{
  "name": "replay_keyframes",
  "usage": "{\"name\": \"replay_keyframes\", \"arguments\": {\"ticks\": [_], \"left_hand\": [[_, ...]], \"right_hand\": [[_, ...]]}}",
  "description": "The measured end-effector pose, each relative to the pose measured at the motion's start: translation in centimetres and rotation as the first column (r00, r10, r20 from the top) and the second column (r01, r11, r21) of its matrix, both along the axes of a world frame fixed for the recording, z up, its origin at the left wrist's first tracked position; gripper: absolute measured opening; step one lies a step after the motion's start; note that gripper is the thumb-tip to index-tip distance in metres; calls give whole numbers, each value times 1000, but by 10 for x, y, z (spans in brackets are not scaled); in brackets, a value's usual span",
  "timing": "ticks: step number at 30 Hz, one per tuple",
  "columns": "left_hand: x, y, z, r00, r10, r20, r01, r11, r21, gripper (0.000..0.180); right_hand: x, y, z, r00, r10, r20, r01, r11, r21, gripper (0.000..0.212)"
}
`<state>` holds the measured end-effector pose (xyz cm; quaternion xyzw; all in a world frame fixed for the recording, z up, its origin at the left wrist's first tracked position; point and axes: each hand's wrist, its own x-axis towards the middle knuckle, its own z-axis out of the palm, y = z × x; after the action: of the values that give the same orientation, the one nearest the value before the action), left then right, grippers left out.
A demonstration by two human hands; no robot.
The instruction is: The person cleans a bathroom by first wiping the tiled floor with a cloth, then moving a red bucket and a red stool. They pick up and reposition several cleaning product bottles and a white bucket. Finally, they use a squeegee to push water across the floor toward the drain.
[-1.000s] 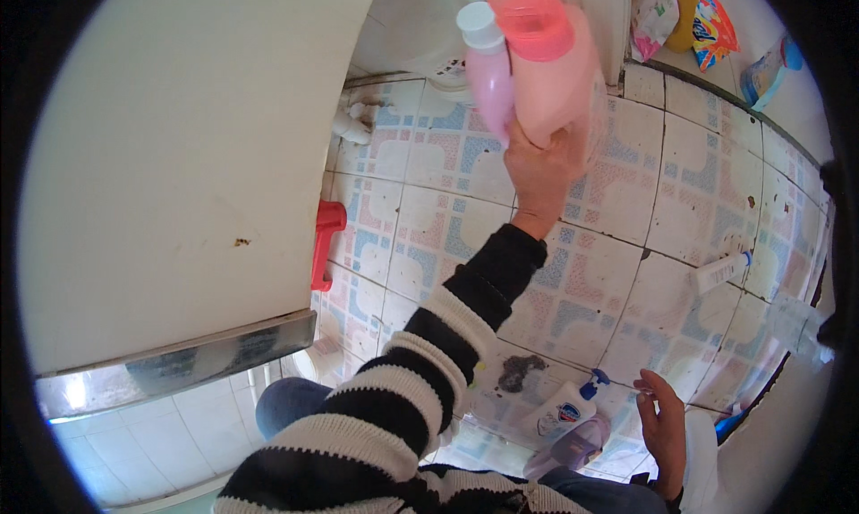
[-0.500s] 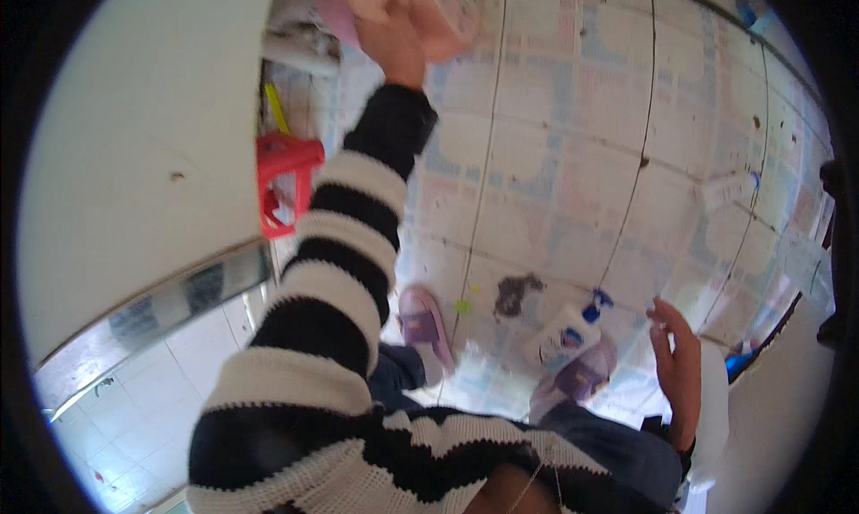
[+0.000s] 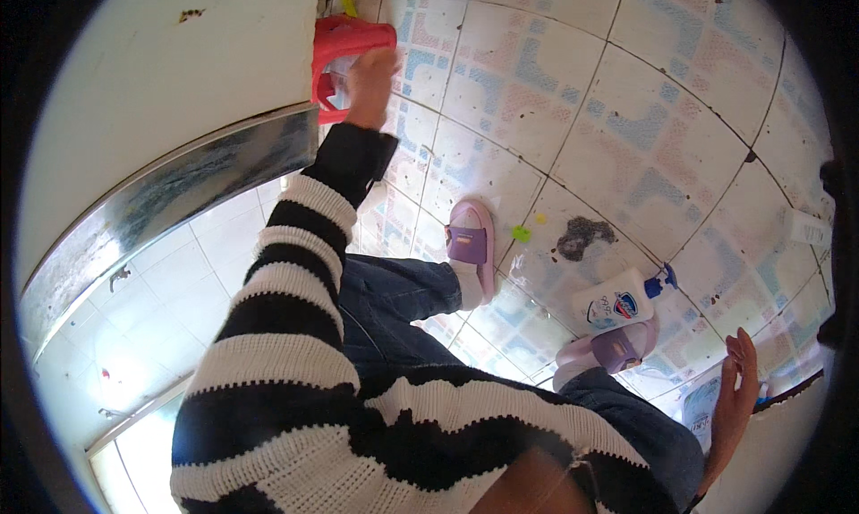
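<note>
Reaching forward at the upper left, my left hand is beside a red plastic stool and overlaps its near side. The fingers are smeared by motion, so whether they touch or grip the stool cannot be made out. My right hand hangs low at the right, fingers stretched out and holding nothing. It is nearest to a pale blue-and-white package, partly hidden behind it. A white bottle with a blue pump top lies on its side on the tiled floor, against my right slipper.
A white panel with a metal lower edge stands close on the left. On the wet-looking tiles lie a dark clump, a green scrap and a small white container. My left slipper is near the middle.
My left hand has let go of the pink plastic item and come back to the red stool. The view has shifted, and the pink item is out of sight. My right hand stays low.
</note>
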<state>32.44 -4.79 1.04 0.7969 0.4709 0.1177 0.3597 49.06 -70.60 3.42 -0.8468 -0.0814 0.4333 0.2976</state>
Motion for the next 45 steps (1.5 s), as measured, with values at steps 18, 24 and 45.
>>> {"name": "replay_keyframes", "arguments": {"ticks": [18, 24, 45], "left_hand": [[-336, 21, -86, 336, 660, -672, -406, 745, 529, 81], [-307, 17, -66, 376, 683, -626, -295, 729, 618, 58], [-330, 25, -80, 626, 779, -36, -779, 623, -73, 100]], "right_hand": [[20, 49, 47, 969, 235, 77, -222, 964, -149, 46], [17, 61, 37, 991, 125, 41, -120, 985, -121, 46], [20, 72, 21, 997, 82, -3, -82, 995, -52, 42]]}}
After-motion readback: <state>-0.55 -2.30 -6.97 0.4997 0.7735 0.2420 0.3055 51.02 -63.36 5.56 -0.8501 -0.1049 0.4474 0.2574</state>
